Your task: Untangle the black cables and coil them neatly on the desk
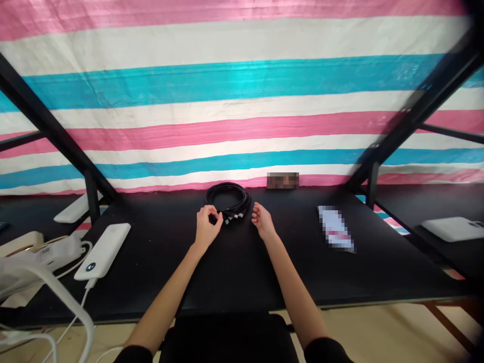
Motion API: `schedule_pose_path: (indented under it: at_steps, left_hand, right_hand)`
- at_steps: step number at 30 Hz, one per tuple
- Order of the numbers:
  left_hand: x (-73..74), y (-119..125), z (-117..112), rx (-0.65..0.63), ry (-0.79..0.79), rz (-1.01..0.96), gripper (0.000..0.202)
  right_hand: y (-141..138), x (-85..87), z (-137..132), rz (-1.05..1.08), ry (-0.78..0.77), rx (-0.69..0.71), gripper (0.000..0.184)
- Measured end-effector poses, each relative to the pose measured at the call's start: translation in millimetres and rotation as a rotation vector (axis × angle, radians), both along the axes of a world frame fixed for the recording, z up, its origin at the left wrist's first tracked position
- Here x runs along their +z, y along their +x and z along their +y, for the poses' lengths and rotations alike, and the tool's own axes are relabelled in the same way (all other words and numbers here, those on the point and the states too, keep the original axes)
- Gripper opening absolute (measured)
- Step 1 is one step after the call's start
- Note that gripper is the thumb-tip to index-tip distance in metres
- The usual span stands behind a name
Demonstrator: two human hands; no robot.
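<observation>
The left hand (207,227) bends thumb and forefinger nearly together; whether they pinch anything cannot be told. At its three o'clock, the right hand (263,222) curls its fingers loosely, seemingly empty. Beyond, small whitish connectors (240,216) lie at five o'clock of a round black cable coil (245,198), itself at twelve; one-sided lifting could make slack loops slump and snag.

black table (234,272) | black cable coil (243,202) | white power bank (104,249) | blurred item (336,229)
</observation>
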State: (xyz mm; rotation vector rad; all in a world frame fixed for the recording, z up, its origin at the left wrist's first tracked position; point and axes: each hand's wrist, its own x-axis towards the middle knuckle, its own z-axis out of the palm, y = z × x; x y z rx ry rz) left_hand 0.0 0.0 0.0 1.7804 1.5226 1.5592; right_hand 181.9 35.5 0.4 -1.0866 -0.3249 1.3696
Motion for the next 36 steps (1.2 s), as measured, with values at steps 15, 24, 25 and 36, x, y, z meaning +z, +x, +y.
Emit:
schedule_pose_path:
  at_steps: [15,24,25,36]
  left_hand:
    - [2.4,14.4,40.2,-0.228,-0.148,0.772,0.035]
    - [-3.2,-24.9,12.6,-0.082,-0.231,0.725,0.033]
    - [-3.3,-35.0,9.3,-0.056,-0.243,0.717,0.033]
    - [0.3,-137.1,-4.2,0.186,-0.34,0.631,0.036]
  right_hand:
    - [0.7,8.4,-0.5,-0.022,0.051,0.032,0.018]
    - [0.5,5.3,-2.9,-0.037,0.03,0.072,0.02]
    - [0.4,5.2,-3.3,-0.04,0.034,0.081,0.021]
    - [-6.5,3.6,-4.6,-0.084,0.031,0.145,0.024]
